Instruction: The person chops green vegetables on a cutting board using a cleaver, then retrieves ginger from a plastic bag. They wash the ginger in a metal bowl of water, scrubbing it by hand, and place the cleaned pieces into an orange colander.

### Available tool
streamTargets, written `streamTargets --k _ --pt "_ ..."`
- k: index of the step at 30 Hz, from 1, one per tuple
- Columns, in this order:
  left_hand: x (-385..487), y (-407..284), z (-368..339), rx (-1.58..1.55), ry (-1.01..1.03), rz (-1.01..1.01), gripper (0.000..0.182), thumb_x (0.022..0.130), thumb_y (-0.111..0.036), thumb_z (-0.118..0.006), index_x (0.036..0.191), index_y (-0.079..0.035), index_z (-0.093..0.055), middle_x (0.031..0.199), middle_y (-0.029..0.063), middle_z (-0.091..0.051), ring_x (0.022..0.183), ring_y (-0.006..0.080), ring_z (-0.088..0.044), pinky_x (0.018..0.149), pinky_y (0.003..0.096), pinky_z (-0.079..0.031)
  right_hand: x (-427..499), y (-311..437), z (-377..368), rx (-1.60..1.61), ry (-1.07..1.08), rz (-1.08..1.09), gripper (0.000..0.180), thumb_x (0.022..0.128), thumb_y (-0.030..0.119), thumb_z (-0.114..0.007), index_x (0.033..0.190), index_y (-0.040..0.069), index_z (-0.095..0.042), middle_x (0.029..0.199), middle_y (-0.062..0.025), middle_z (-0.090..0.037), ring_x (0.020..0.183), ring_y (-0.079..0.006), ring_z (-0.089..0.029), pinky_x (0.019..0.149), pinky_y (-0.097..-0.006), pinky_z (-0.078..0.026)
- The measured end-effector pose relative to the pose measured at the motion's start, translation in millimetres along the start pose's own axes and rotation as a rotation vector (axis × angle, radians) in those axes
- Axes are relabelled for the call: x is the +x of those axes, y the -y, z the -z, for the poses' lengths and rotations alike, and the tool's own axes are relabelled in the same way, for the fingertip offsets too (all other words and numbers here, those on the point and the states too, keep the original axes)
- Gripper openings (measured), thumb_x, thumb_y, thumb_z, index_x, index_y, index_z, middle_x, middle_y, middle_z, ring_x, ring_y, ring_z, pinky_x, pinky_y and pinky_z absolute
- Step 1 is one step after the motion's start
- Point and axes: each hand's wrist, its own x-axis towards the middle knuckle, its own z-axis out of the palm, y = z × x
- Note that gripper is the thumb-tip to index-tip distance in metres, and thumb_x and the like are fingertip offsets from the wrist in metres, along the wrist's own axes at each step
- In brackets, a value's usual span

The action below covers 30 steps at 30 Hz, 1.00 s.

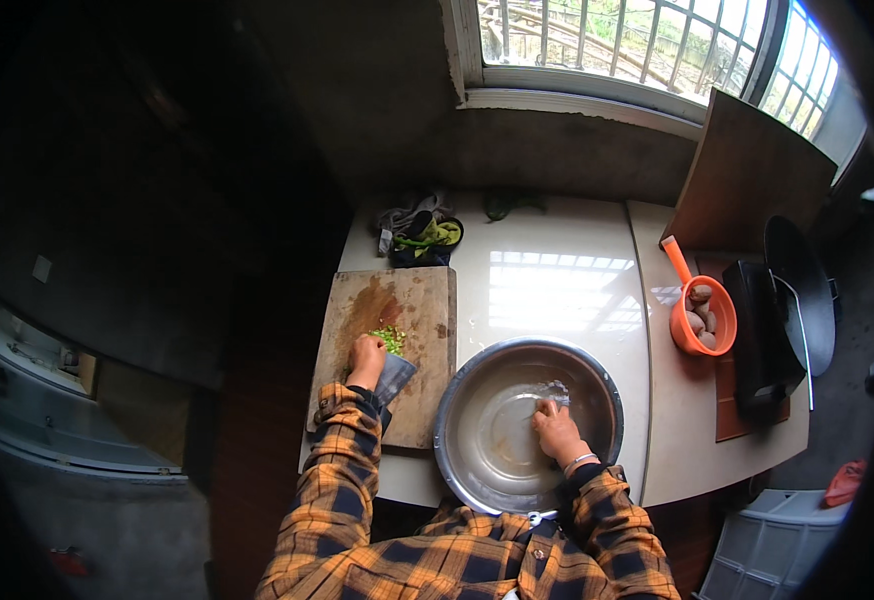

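A wooden chopping board [414,300] lies on the left of the tabletop, with a small heap of chopped green vegetable [389,339] on it. My left hand [368,360] is bent down at the near-left side of the heap; its fingertips are hidden. Beside that hand and partly under the forearm lies a cleaver blade [395,377], its handle end towards me. To the right stands a wide metal basin [455,390], apparently with shallow water inside. Over the basin's right half, my right hand [557,435] has its fingers curled downward near a pale, shiny patch; whether they hold anything is unclear.
Behind the board sit a cloth bundle [414,214] and a dark container with yellow-green contents [440,234]. Right of the basin, an orange dipper [681,326] holds several brownish tubers [699,319]. A black wok [812,300] stands past it. A brown panel [752,172] leans by the barred window.
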Motion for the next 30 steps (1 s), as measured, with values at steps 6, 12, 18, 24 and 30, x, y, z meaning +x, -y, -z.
streamTargets --k 6,12,18,24,30 --pt "-2.8 -17.6 23.6 -0.145 -0.252 -0.077 0.003 0.066 -0.005 -0.062 0.068 -0.004 -0.059 0.071 0.0135 -0.056 0.07 0.0308 -0.055 0.062 0.0375 -0.046 1.6 -0.2 -1.2 0.025 -0.008 0.034 0.014 0.076 0.011 -0.051 0.089 0.01 -0.056 0.113 -0.0099 -0.042 0.091 -0.0366 -0.048 0.076 -0.0416 -0.046" --pt "-53.9 -113.6 43.9 -0.66 0.264 -0.145 0.009 0.07 -0.007 -0.058 0.078 -0.003 -0.059 0.07 0.0123 -0.061 0.062 0.0232 -0.059 0.059 0.0325 -0.047 12.2 -8.1 -5.9 0.253 -0.016 -0.035 0.048 0.06 0.002 -0.061 0.106 0.011 -0.048 0.113 -0.0174 -0.038 0.098 -0.04 -0.045 0.085 -0.0411 -0.041" --pt "-119.5 -172.5 7.0 -0.527 0.634 -0.375 0.031 0.07 -0.003 -0.052 0.1 -0.002 -0.058 0.089 0.014 -0.063 0.084 0.0237 -0.061 0.075 0.0315 -0.047 23.3 -18.9 -5.4 0.675 -0.069 -0.192 0.054 0.06 -0.004 -0.062 0.111 0.005 -0.047 0.108 -0.0151 -0.05 0.098 -0.0264 -0.051 0.084 -0.0309 -0.043" --pt "-147.3 -198.9 -9.4 -0.681 0.891 0.0 0.042 0.076 -0.022 -0.062 0.111 -0.003 -0.052 0.09 0.0087 -0.062 0.08 0.0153 -0.06 0.064 0.0279 -0.049 7.0 -0.9 22.6 1.191 -0.047 -0.119 0.056 0.064 -0.006 -0.066 0.115 0.003 -0.044 0.106 -0.0112 -0.054 0.097 -0.0186 -0.052 0.081 -0.0288 -0.045" --pt "-160.9 -207.9 -7.6 -0.975 0.842 0.329 0.04 0.075 -0.019 -0.066 0.11 -0.005 -0.05 0.095 0.0051 -0.06 0.08 0.0114 -0.057 0.063 0.0259 -0.049 -15.4 12.7 39.1 1.437 -0.026 -0.168 0.057 0.066 -0.006 -0.067 0.116 0.004 -0.042 0.103 -0.009 -0.053 0.091 -0.0152 -0.053 0.071 -0.0257 -0.047"
